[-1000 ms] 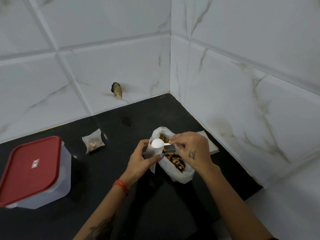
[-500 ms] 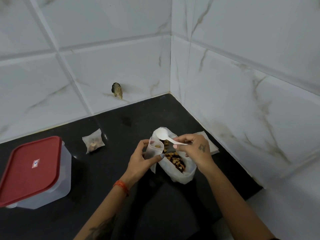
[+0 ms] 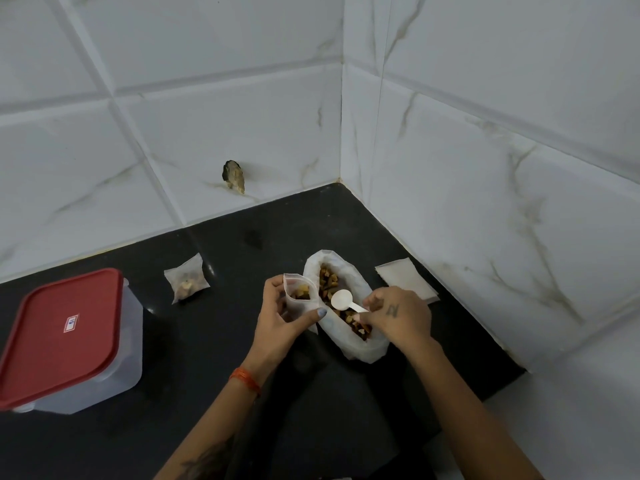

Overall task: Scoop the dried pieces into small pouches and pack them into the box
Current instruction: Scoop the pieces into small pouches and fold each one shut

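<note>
- We hold the small pouch upright in the left hand, fingers behind and thumb in front. This grip keeps the mouth spread open so pieces can drop in without spilling.
- The pouch already contains a few dried pieces; we judge it only partly filled.
- We keep the pouch just beside the left edge of the supply bag, which makes the transfer path short.
- The right hand pinches the handle of the white spoon. The bowl sits over the dried pieces in the bag, placed for the next scoop. We cannot tell whether the bowl touches them.
- The supply bag lies on the black counter with its rim rolled back. This leaves the contents open to the spoon.
- One filled pouch rests on the counter, left of the work area and clear of the hands.
- The box stands at the far left, well apart, with its red lid on. We judge that packing has not begun.
- A stack of flat spare pouches lies to the right of the bag, near the tiled wall, within reach of the right hand.
</note>
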### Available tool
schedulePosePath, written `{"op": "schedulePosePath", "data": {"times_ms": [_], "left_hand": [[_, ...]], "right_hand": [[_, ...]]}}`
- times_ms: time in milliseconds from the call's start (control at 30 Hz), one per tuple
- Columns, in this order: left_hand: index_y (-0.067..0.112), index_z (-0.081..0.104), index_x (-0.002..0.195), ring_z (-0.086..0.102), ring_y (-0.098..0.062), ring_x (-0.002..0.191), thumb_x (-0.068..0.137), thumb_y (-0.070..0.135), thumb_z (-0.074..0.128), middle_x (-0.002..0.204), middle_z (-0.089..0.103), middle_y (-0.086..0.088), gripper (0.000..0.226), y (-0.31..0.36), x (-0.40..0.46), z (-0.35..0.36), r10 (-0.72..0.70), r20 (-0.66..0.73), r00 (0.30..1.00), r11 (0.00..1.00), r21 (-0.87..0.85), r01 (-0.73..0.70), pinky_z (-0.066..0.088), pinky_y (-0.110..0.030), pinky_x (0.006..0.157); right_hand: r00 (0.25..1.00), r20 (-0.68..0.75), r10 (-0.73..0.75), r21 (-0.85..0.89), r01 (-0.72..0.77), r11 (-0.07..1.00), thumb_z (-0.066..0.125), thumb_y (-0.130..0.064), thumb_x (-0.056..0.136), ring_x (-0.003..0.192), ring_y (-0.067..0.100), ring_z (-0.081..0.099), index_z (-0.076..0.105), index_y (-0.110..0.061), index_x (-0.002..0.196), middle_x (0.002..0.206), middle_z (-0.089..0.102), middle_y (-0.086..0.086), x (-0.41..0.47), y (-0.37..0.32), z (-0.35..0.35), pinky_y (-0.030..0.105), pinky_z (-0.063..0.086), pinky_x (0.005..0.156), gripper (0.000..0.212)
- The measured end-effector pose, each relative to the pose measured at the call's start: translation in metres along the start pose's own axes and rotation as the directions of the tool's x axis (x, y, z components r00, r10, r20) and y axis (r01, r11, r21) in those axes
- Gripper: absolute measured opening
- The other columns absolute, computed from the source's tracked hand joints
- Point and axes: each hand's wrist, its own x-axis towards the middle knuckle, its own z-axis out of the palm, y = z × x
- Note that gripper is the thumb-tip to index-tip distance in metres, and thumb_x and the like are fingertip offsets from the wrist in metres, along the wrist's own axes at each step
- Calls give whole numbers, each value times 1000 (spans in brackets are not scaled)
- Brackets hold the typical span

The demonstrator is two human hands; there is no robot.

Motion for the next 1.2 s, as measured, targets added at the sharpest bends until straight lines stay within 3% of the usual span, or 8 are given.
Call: {"op": "schedulePosePath", "data": {"times_ms": [67,167,333,467,667,800,1000,1200], "left_hand": [[26,46,111,62,-16,103,58,32,83,106,63,7,65,1,0,0,29,-15,999,1000,0,-29,53,-33,87],[27,44,111,63,-16,100,58,36,82,103,62,10,66,1,-1,0,41,-39,998,999,33,-39,53,-34,86],[28,41,112,64,-17,97,60,35,77,106,63,4,64,4,-3,1,30,6,1000,995,93,-31,56,-36,81],[25,46,111,63,-9,99,59,29,83,109,65,3,64,15,-4,-10,-11,54,998,998,68,7,51,-20,80],[4,62,94,67,-14,80,87,2,60,83,71,-4,8,29,-7,-27,32,-12,999,993,-117,-33,53,-22,72],[6,65,92,64,-17,76,86,8,59,80,69,-7,9,34,-11,-24,10,-81,997,986,-166,-23,54,-30,69],[10,66,87,65,-19,74,85,12,60,77,69,-6,7,38,-16,-23,-42,-84,996,977,-211,24,56,-33,65],[9,69,91,69,-21,81,87,11,60,89,72,-11,10,42,-16,-25,-72,-89,993,983,-177,55,56,-29,67]], "right_hand": [[980,-125,-153,65,162,985,69,-45,80,93,8,62,66,-30,111,104,68,-10,-5,-8,-3,20,45,76,35],[910,-207,-359,411,414,812,73,-47,75,86,-1,62,67,-33,100,97,68,-16,-11,-25,-8,17,51,73,29],[803,-187,-566,299,595,746,74,-33,77,82,3,60,68,-22,88,90,66,-8,-10,-46,11,11,45,67,17],[829,-235,-508,417,558,717,73,-17,79,77,7,65,70,-15,83,83,69,-3,-4,-45,11,17,53,68,6],[867,-114,-485,652,434,622,67,-4,83,82,6,68,67,-13,94,90,71,-3,-5,-47,0,17,53,73,14],[906,-42,-420,804,280,525,70,-10,83,94,12,68,61,-19,111,104,69,3,-8,-53,3,25,55,82,31],[947,25,-321,839,155,522,72,-18,82,80,14,68,70,-9,88,79,71,1,-9,-60,15,28,51,77,11],[942,109,-318,909,35,416,70,-15,83,82,13,70,72,-10,91,85,73,6,-17,-64,11,20,52,72,10]]}}
